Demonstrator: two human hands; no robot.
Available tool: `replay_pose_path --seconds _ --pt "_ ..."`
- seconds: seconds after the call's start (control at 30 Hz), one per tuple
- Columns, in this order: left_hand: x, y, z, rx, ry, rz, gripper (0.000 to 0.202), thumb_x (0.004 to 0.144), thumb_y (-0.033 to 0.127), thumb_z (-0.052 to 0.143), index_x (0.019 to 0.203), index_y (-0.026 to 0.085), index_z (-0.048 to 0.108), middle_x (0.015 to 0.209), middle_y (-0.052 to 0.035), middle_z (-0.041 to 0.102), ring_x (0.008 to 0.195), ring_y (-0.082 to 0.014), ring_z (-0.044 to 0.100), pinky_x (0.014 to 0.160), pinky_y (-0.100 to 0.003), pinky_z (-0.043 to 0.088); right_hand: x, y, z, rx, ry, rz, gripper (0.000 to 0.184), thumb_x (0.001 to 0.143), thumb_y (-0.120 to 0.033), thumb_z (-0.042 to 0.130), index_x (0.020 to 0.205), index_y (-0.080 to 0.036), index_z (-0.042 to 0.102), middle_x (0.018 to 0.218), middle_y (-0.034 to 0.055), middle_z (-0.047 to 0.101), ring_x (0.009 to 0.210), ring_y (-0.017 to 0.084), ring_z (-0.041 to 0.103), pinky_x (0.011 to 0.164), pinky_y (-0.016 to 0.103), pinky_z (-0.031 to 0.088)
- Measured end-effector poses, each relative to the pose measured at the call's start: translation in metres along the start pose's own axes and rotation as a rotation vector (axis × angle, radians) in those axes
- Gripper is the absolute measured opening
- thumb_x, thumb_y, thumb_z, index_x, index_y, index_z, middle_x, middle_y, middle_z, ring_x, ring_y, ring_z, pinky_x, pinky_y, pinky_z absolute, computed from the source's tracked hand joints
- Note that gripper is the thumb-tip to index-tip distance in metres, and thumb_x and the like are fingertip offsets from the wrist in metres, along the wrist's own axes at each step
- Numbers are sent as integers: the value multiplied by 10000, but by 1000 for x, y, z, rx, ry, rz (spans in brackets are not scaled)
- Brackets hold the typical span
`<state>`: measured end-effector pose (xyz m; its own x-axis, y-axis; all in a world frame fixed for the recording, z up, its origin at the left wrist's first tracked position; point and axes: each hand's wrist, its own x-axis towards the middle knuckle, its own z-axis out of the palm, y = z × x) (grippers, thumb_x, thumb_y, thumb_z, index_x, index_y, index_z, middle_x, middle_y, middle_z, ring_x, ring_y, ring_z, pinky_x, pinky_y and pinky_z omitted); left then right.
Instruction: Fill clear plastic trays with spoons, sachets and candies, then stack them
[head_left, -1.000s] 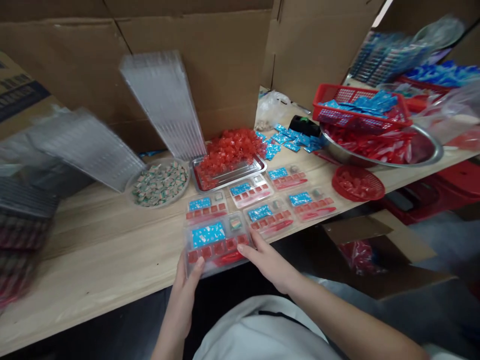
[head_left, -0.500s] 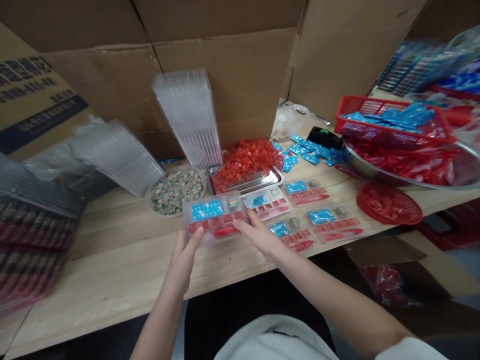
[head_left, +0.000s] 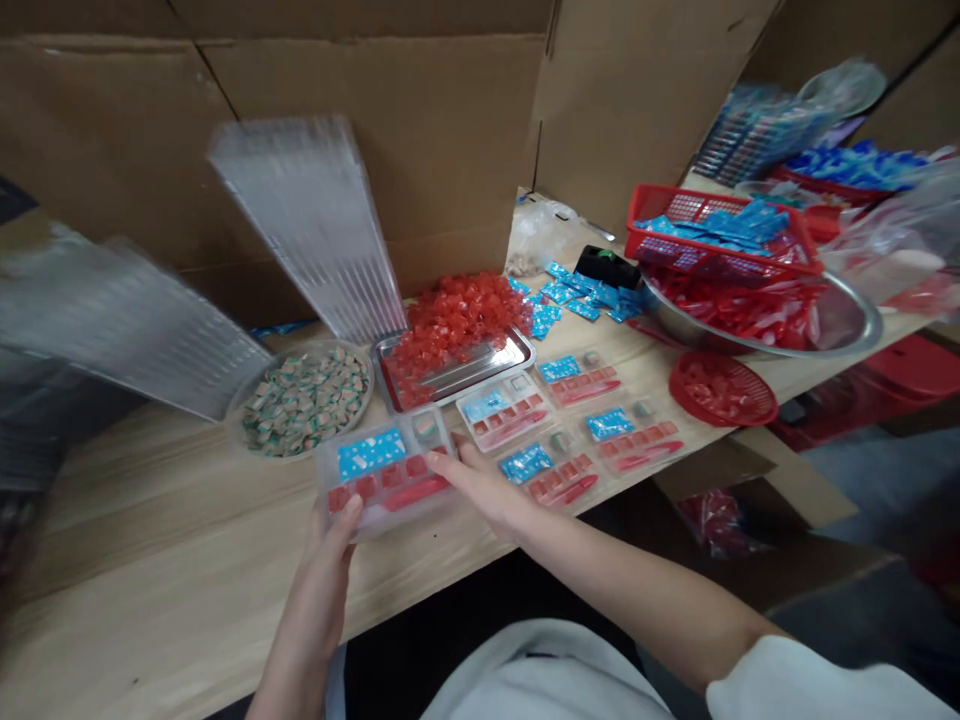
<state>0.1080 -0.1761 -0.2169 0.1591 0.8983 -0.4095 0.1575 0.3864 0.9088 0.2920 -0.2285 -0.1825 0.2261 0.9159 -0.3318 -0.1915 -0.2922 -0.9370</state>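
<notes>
Both my hands hold a transparent plastic compartment tray point(head_left: 386, 470) with blue packets, red squares and a long red piece in it. My left hand point(head_left: 319, 570) grips its front left corner from below. My right hand point(head_left: 480, 490) presses on its right edge, fingers spread over the rim. Just right of the held tray lie several similar filled trays point(head_left: 504, 410). Behind it stand a steel tray point(head_left: 495, 358) heaped with red wrapped sweets and a round plate point(head_left: 304, 400) of green-and-white wrapped sweets.
Stacks of transparent plastic trays point(head_left: 311, 225) lean against a cardboard wall point(head_left: 420, 130). At the back right are a red basket point(head_left: 712, 235) of blue packets, a steel bowl point(head_left: 757, 320) of red pieces and a small red basket point(head_left: 724, 390). The wooden table's point(head_left: 150, 560) front edge runs below my hands.
The held tray has moved left and slightly toward me across the table, with both hands still on it. The view has also shifted, and the stack at the far left has mostly left the picture.
</notes>
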Motion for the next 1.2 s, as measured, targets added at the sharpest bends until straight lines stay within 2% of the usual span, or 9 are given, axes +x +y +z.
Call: replay_pose_path --seconds 0.2,0.3,0.4,0.5,0.63,0.77,0.9,0.97,1.2 --pt "-24 -3 -18 64 63 -13 688 743 626 505 1349 346 337 1358 -51 487 1249 -313 446 975 -498 422 -23 5 -14 -261 -1 -43 760 771 -576 535 1371 -135 385 1415 147 399 1296 257 376 1050 393 304" --pt "-43 6 -18 162 293 110 816 749 622 499 1421 291 175 1490 -102 260 1359 -320 260 1067 -531 279 -43 2 -71 -596 198 -309 453 800 -410 559 1206 -210 573 1247 85 565 1166 227 494 1002 356 353" --pt "-74 17 4 403 466 525 832 707 506 631 1406 316 219 1485 -54 256 1357 -311 255 1105 -493 240 -63 7 -153 -790 565 -380 287 835 -308 484 1001 -162 667 1066 141 600 1092 284 484 1010 455 287" --pt "-98 18 56 634 144 879 621 742 377 632 1319 335 407 1393 -30 414 1304 -312 352 1108 -483 250 -76 27 -219 -1016 912 -295 319 822 -322 500 1001 -116 665 1045 181 556 1067 324 452 974 503 289" --pt "-97 -8 134 900 -335 1132 601 822 302 556 1382 214 355 1434 -99 391 1326 -283 340 1062 -450 335 -85 64 -250 -1117 1201 -140 485 765 -415 582 1156 -128 596 1146 195 481 1086 349 417 926 512 342" --pt "-77 -45 160 1219 -356 1186 631 839 305 531 1408 151 308 1471 -107 329 1355 -269 290 1085 -456 296 -91 88 -250 -773 1157 -100 480 689 -421 651 1086 -154 609 1148 167 487 1089 324 446 957 492 357" --pt "-70 -65 143 1342 -304 1316 529 880 141 422 1399 198 341 1461 -48 356 1349 -220 312 1088 -401 296 -96 89 -253 -29 966 41 378 656 -426 696 926 -197 562 903 77 586 797 219 588 730 390 521" --pt "-72 -68 136 1342 -305 1340 537 878 111 407 1402 205 337 1459 -44 362 1351 -213 307 1092 -391 287 -100 86 -257 111 860 99 300 688 -415 683 844 -199 546 774 41 599 646 167 593 612 330 539" --pt "-85 -63 130 1026 -253 1006 678 818 353 572 1416 216 284 1502 -147 230 1387 -336 162 1077 -552 228 -141 77 -265 278 716 148 245 686 -282 743 862 -162 621 709 17 643 568 87 583 525 177 523"
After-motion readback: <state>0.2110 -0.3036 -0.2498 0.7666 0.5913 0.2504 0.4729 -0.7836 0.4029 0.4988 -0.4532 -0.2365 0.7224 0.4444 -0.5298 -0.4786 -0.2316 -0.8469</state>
